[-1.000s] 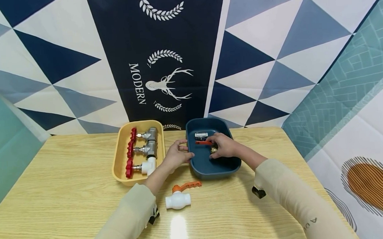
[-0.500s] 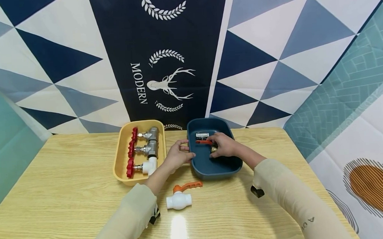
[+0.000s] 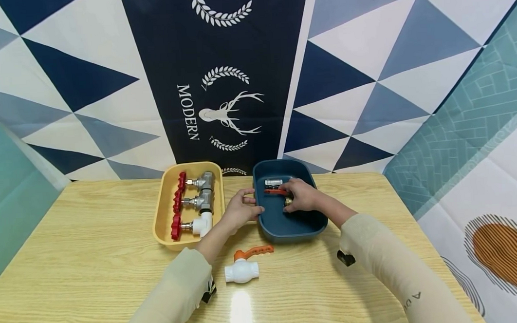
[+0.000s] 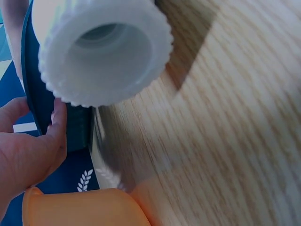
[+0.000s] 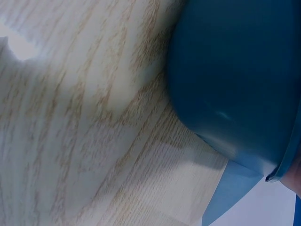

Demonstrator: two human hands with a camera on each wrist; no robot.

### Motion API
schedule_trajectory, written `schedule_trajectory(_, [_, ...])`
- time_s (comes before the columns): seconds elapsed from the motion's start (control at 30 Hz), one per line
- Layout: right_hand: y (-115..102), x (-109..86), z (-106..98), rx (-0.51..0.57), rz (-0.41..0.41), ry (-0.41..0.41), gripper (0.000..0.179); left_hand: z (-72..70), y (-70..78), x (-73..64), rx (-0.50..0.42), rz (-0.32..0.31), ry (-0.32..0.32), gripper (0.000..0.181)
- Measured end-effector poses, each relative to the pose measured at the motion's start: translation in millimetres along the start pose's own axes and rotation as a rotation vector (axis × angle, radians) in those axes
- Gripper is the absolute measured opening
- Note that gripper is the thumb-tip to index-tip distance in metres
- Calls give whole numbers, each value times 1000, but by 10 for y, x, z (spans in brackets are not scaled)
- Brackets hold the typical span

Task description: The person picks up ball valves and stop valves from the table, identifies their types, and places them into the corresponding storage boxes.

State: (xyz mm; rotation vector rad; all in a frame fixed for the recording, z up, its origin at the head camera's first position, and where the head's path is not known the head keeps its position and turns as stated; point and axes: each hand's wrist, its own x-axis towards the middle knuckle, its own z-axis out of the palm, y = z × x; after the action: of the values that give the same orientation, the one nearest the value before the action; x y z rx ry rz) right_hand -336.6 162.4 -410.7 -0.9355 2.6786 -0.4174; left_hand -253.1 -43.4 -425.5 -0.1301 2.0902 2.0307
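Note:
My right hand (image 3: 302, 196) reaches into the blue bin (image 3: 290, 230) and holds a brass ball valve (image 3: 288, 201) with a red lever (image 3: 275, 192). Fingers cover much of the valve. Beyond it in the bin lies a silver valve (image 3: 273, 182). My left hand (image 3: 238, 210) grips the bin's left wall, thumb over the rim and fingers along the outside; the left wrist view also has these fingers against the blue wall (image 4: 77, 129). In the right wrist view, the bin's outer side (image 5: 235, 84) hides nearly all of the right hand.
A yellow bin (image 3: 157, 230) on the left contains three valves with red handwheels (image 3: 176, 227). On the wooden table (image 3: 94, 287), a white plastic ball valve (image 3: 241, 270) with an orange lever lies in front of the bins. Patterned cloth (image 3: 226, 46) stands behind the table.
Both hands keep almost the same places, left at the bin wall and right on the brass valve. The right forearm shifts very slightly left; the view shifts a little too.

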Motion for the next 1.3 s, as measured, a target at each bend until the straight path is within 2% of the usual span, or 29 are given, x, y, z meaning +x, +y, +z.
schedule_trajectory(0.6, [-1, 8, 2, -1, 42, -31, 63, 8, 3, -15, -4, -9, -5, 62])
schedule_trajectory(1.07, [17, 56, 39, -9, 70, -48, 57, -2, -18, 23, -2, 7, -7, 63])
schedule_trajectory(1.3, [26, 75, 50, -13, 60, -32, 61, -4, -3, 25, 4, -3, -6, 62])
